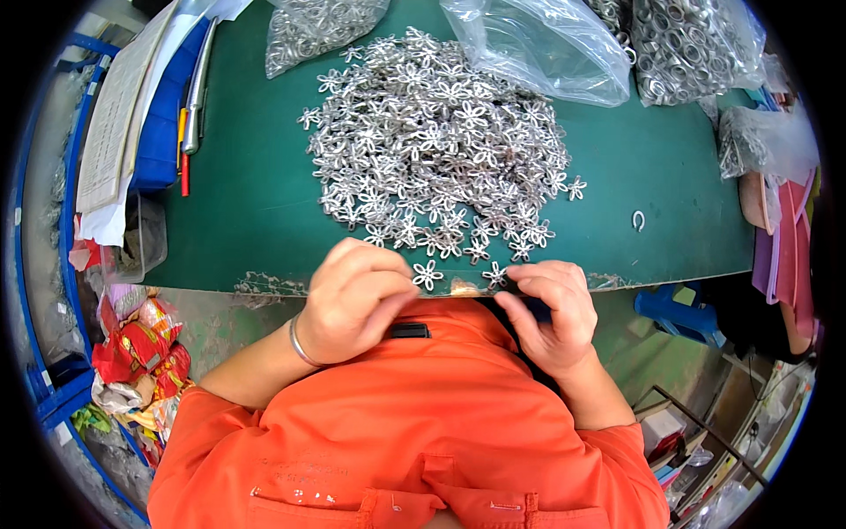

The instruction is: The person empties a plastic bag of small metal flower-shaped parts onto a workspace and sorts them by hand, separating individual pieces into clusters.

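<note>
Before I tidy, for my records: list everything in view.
Flower pieces: uncountable, silver, table centre
Horseshoe piece: one, silver, right
Bags: several, clear, far and right
Table: one, green, centre
Bin: one, blue, left
Papers: several, white, left
Metal tool: one, silver, left
Stick: one, yellow and red, left
Tub: one, clear, left
Plastic item: one, blue, right
Strips: several, pink and purple, right
Wrappers: several, mixed, lower left
Rack: one, blue, far left
Goods: many, mixed, lower right
Shirt: one, orange, bottom
Bracelet: one, silver, left wrist
Left hand: one, bare, table edge
Right hand: one, bare, table edge
</note>
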